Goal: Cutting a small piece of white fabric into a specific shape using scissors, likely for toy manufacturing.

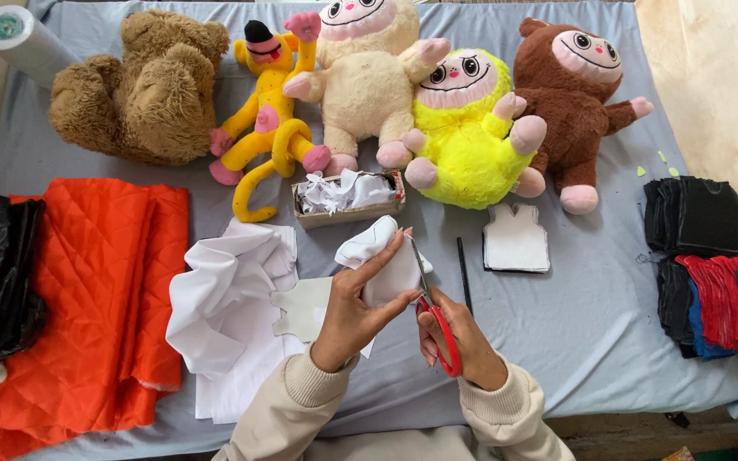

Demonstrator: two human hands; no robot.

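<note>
Red-handled scissors (439,329) sit clamped in the right hand (459,337), blades pointing up into a piece of white fabric (383,256) that the left hand (356,307) pinches between thumb and fingers, just above the table (591,333) with its grey-blue cover. Under the left hand lie a pale cut-out shape (301,309) and a larger crumpled white cloth (228,303). A black pencil (464,273), or perhaps a thin stick, lies just right of the scissors, near a stack of white vest-shaped pieces (516,239). Orange quilted fabric (87,290) spreads at the left; dark and red fabric piles (715,273) sit at the right. Farther off, a small box of white scraps (348,196) stands before a row of plush toys: brown bear (143,85), yellow monkey (268,119), cream (369,77), neon yellow (467,137) and brown (574,94) figures.
</note>
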